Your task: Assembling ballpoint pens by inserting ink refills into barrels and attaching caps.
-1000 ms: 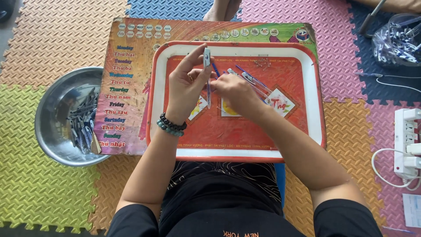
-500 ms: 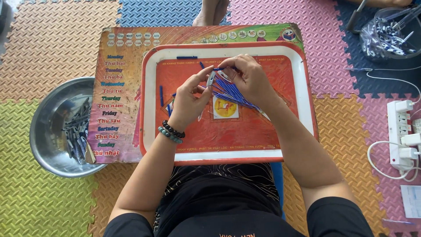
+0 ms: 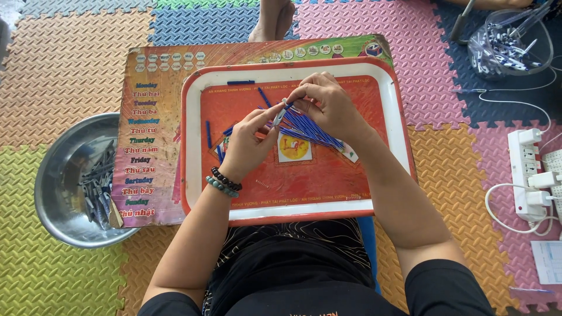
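A red tray with a white rim (image 3: pixel 193 175) lies on a low printed board (image 3: pixel 152 117). Over the tray's middle, my left hand (image 3: pixel 249 143) pinches a small clear pen barrel (image 3: pixel 279 115) at its lower end. My right hand (image 3: pixel 328 105) holds a thin blue refill at the barrel's top end, fingers closed on it. A pile of blue refills (image 3: pixel 313 130) lies on the tray just under my right hand. A few loose blue refills (image 3: pixel 208 133) lie at the tray's left and top.
A steel bowl (image 3: pixel 55 187) with several dark pen parts sits left of the board. A clear bowl (image 3: pixel 509 41) of pen parts stands at the top right. A white power strip (image 3: pixel 530 169) with plugs and cables lies right. Another person's foot (image 3: pixel 272 20) rests beyond the board.
Both hands have stayed together over the tray's middle; one second ago the left hand held the barrel upright and higher, and now it is tilted, meeting the refill in the right hand.
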